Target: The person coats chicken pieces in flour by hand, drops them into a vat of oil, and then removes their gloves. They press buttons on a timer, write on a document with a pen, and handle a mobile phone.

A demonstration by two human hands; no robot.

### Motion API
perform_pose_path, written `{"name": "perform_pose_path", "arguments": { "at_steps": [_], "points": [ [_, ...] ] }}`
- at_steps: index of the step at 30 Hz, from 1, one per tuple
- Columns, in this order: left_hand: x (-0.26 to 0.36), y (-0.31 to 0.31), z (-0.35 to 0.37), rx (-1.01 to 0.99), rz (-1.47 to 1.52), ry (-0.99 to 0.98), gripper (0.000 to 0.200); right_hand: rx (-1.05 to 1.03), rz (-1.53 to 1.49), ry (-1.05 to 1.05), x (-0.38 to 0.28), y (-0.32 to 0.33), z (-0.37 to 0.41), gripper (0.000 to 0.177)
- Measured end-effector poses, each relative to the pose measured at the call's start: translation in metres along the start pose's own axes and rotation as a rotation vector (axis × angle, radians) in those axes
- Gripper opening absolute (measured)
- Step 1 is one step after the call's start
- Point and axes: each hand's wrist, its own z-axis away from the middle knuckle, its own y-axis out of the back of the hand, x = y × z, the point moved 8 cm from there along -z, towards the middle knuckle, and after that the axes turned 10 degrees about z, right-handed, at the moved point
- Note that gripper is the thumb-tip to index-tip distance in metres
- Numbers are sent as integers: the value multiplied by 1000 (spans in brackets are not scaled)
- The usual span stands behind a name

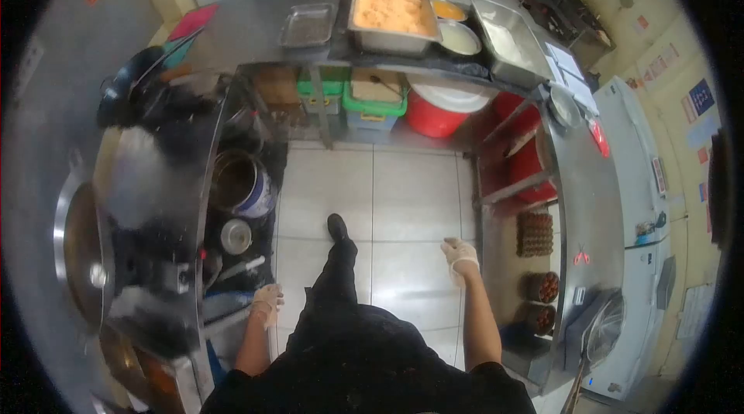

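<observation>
My left hand (268, 305) wears a thin clear glove and hangs beside the left counter, close to the lower shelf. Its fingers are loosely bent, and I see nothing held in them. A knife with a white blade or handle (246, 267) lies on that shelf just above it, near a round metal container (235, 237). My right hand (462, 257), also gloved, hangs over the floor tiles on the right with fingers loosely apart and nothing in them. It is nearest to the right counter's shelves, where stacked egg trays (535, 233) stand.
The far counter carries a deep pan of orange-coloured food (394, 15), a pan of white powder (505, 36) and a shallow tray (308, 25). Underneath stand green-lidded bins (376, 108) and a red tub (434, 116). Red scissors (581, 256) and a strainer (604, 329) lie on the right counter.
</observation>
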Motion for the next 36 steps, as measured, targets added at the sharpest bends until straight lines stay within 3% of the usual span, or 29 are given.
{"name": "perform_pose_path", "arguments": {
  "at_steps": [2, 3, 5, 6, 7, 8, 9, 10, 11, 13, 15, 16, 17, 18, 19, 21, 22, 23, 24, 25, 26, 28, 32, 34, 36],
  "points": [
    [125, -53, -39, -25, -172, -208, 30, 5, -336, -1, -53, 9, -66, 36],
    [186, -91, -43, -63, -267, -321, 29, 11, -332, -10, -71, 17, -95, 36],
    [307, -169, -69, 14, -647, -515, 23, 164, -299, 164, -124, 67, -154, 32],
    [368, -215, -53, -50, -600, -611, 22, 200, -83, 227, -171, 115, -157, 26],
    [429, -263, -31, -112, -550, -703, 22, 192, -72, 213, -183, 138, -183, 26],
    [492, -309, -3, -170, -661, -1079, 22, 197, -230, 239, -196, 160, -208, 28],
    [549, -349, 14, -225, -456, -1010, 28, 202, -399, 266, -214, 180, -234, 31],
    [598, -391, 0, -178, -565, -1091, 37, 278, -394, 323, -249, 222, -245, 32],
    [665, -423, 72, -274, -328, -923, 43, 353, -390, 377, -289, 276, -246, 34],
    [756, -485, 108, -301, -391, -1289, 43, 425, -221, 443, -355, 356, -270, 38],
    [826, -538, 118, -45, -480, -1818, 40, 493, -95, 446, -427, 430, -290, 39],
    [856, -566, 118, -33, -484, -1805, 40, 479, -94, 444, -452, 449, -325, 38],
    [882, -587, 101, -167, -389, -1356, 35, 459, -87, 449, -474, 463, -358, 37],
    [881, -601, 74, -276, -272, -900, 34, 431, -73, 467, -495, 465, -403, 37],
    [881, -603, 61, -245, -245, -885, 34, 374, 51, 490, -517, 456, -460, 36],
    [860, -613, 54, -237, -491, -1044, 53, 301, 203, 555, -536, 439, -542, 37],
    [835, -610, 9, -382, -291, -738, 65, 344, 324, 716, -549, 439, -571, 40],
    [834, -591, 38, -229, -517, -747, 61, 395, 435, 877, -573, 448, -592, 44],
    [821, -580, 50, -274, -535, -536, 50, 372, 397, 834, -595, 470, -619, 52],
    [788, -570, 39, -412, -369, -229, 45, 366, 406, 884, -620, 490, -642, 52],
    [783, -556, 70, -203, -344, 22, 42, 435, 502, 863, -642, 513, -667, 55],
    [718, -545, 36, -143, -65, 133, 44, 521, 584, 876, -686, 546, -713, 58],
    [684, -593, 17, -61, 346, -2, 45, 281, 563, 771, -729, 522, -793, 61],
    [645, -611, -46, -246, 603, -231, 48, 217, 527, 763, -730, 512, -809, 63],
    [582, -608, -121, -209, 3, -479, 48, 163, 544, 758, -739, 513, -805, 64]
  ]
}}
